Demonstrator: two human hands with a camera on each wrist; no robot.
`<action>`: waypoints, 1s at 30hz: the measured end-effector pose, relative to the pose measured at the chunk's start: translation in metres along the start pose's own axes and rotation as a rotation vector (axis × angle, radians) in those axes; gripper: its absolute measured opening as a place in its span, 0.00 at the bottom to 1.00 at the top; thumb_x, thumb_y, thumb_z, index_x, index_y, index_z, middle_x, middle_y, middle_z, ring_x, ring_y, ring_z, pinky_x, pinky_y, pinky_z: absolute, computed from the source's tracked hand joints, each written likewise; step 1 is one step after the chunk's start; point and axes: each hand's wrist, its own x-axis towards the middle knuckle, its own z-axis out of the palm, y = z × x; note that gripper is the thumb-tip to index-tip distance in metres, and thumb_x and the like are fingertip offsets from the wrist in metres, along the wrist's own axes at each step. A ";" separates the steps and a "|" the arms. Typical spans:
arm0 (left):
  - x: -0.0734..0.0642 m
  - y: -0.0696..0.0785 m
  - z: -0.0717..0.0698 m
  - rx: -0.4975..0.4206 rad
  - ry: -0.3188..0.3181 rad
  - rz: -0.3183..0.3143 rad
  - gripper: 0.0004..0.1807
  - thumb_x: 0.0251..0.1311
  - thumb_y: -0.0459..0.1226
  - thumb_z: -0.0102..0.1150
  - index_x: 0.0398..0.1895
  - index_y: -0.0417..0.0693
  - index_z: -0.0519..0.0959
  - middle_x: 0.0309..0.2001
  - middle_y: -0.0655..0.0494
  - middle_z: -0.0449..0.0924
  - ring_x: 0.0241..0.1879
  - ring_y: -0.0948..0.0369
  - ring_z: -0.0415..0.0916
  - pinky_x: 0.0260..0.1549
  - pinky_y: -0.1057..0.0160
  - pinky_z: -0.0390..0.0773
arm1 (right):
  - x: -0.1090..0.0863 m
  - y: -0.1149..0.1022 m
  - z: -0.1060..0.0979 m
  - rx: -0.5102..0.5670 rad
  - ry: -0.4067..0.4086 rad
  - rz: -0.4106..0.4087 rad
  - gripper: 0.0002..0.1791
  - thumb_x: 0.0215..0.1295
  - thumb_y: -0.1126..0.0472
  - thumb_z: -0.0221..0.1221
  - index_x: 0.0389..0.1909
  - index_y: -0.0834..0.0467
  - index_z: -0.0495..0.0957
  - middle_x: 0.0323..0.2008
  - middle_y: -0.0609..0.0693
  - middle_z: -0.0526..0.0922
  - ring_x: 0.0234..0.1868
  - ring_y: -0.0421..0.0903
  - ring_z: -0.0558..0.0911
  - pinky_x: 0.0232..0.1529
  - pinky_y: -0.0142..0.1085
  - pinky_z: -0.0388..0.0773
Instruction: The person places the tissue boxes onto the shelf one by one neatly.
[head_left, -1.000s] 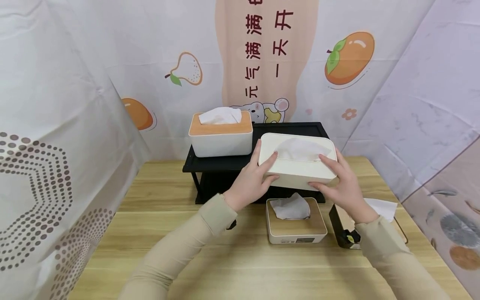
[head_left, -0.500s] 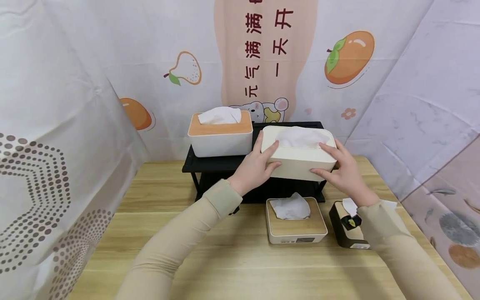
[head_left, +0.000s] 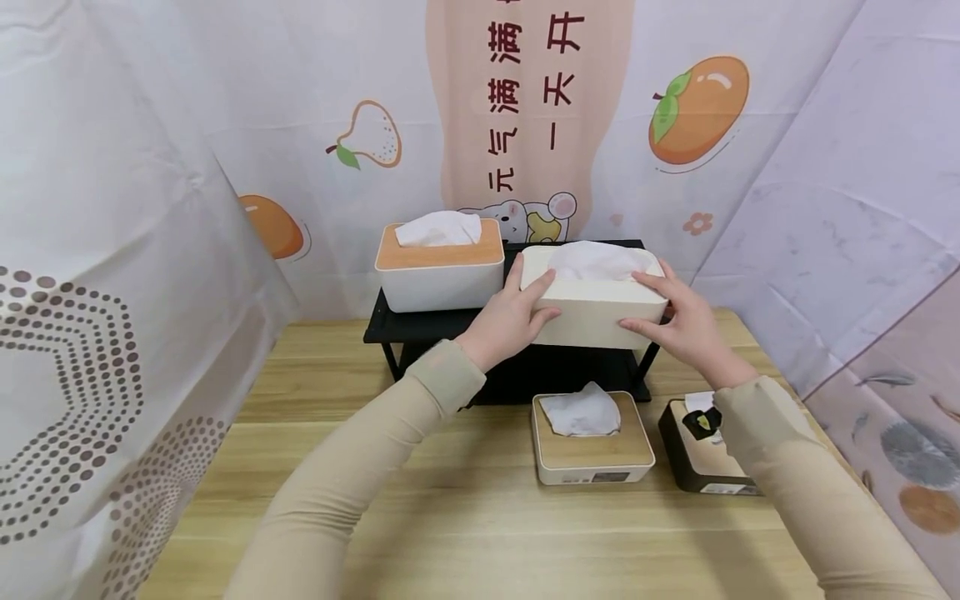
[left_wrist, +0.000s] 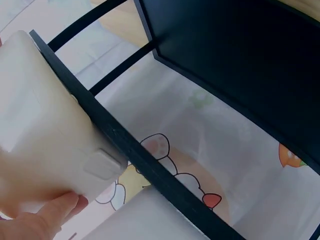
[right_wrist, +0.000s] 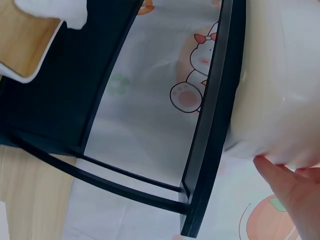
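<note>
A cream-white tissue box with white tissue showing from its top is held between both hands over the right part of a black two-tier rack. My left hand grips its left end, fingers on the side and thumb across the front. At the opposite end my right hand holds it likewise. The left wrist view shows the box's underside beside the rack's top edge; whether it rests there I cannot tell. A white tissue box with a wooden lid stands on the rack's left top.
On the wooden table, in front of the rack, sits a low white tissue box with a wooden lid. A dark-sided tissue box lies to its right, partly behind the right sleeve. Printed curtains hang behind and at the sides.
Both hands have raised the cream-white tissue box and moved it back over the rack's top. It has tipped so more of its front face shows. The other boxes stay put.
</note>
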 end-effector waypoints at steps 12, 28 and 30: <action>0.024 -0.001 0.007 0.021 0.003 -0.072 0.32 0.67 0.50 0.49 0.72 0.50 0.59 0.72 0.27 0.39 0.40 0.44 0.82 0.54 0.55 0.75 | 0.019 0.010 -0.006 -0.066 -0.111 0.113 0.37 0.56 0.56 0.68 0.66 0.60 0.67 0.71 0.66 0.53 0.51 0.61 0.77 0.43 0.33 0.75; 0.045 -0.002 0.013 0.139 0.013 -0.125 0.31 0.68 0.50 0.47 0.72 0.53 0.59 0.72 0.27 0.40 0.62 0.42 0.67 0.60 0.53 0.69 | 0.037 0.024 0.002 -0.190 -0.090 0.054 0.37 0.56 0.56 0.67 0.65 0.61 0.67 0.70 0.71 0.52 0.66 0.72 0.59 0.61 0.63 0.58; 0.048 -0.002 0.014 0.136 0.016 -0.137 0.31 0.68 0.50 0.47 0.72 0.53 0.58 0.72 0.28 0.40 0.64 0.42 0.64 0.61 0.53 0.68 | 0.040 0.026 0.003 -0.213 -0.085 0.040 0.36 0.57 0.56 0.66 0.65 0.62 0.66 0.69 0.72 0.52 0.64 0.74 0.59 0.61 0.64 0.57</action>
